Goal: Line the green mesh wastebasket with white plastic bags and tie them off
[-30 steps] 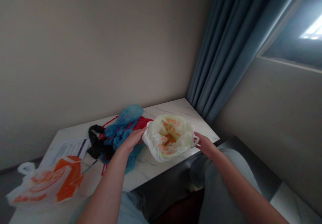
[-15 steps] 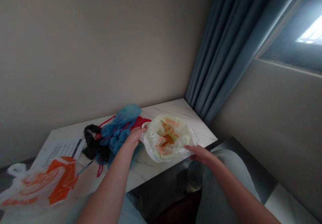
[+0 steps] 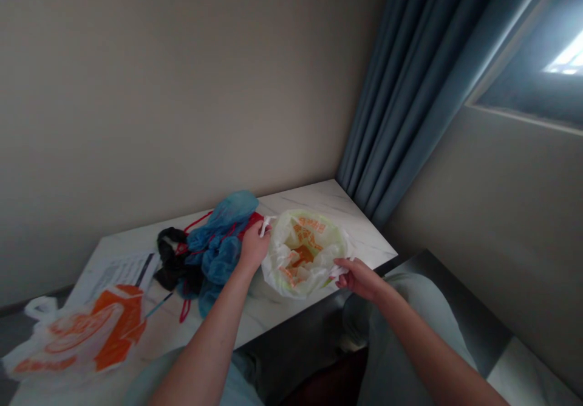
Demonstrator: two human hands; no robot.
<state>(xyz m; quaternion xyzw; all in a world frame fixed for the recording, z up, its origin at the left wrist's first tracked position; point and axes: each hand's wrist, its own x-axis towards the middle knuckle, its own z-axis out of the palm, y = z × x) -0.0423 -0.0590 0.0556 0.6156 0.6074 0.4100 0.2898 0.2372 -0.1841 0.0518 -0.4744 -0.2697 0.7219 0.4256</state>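
A white plastic bag (image 3: 285, 275) with orange print lines a round, pale green-rimmed bin whose mouth faces up; the bag's edge is folded over the rim. At the bin's left side, my left hand (image 3: 255, 245) is closed on a white handle of the bag. My right hand (image 3: 357, 277) pinches the bag's other handle at the right front of the rim. Close behind my left hand lies a heap of crumpled blue plastic bags (image 3: 221, 254) with red drawstrings.
A black plastic bag (image 3: 175, 260) adjoins the blue heap on the marble-patterned table (image 3: 310, 196). To the left lie a printed sheet (image 3: 113, 275), a thin blue stick (image 3: 159, 304) and another white-and-orange plastic bag (image 3: 82, 336). A blue curtain (image 3: 401, 102) hangs at the right corner.
My fingers have gone from resting along the bag's rim to gripping its handles, which now stick out from both hands. The bin stays in about the same spot.
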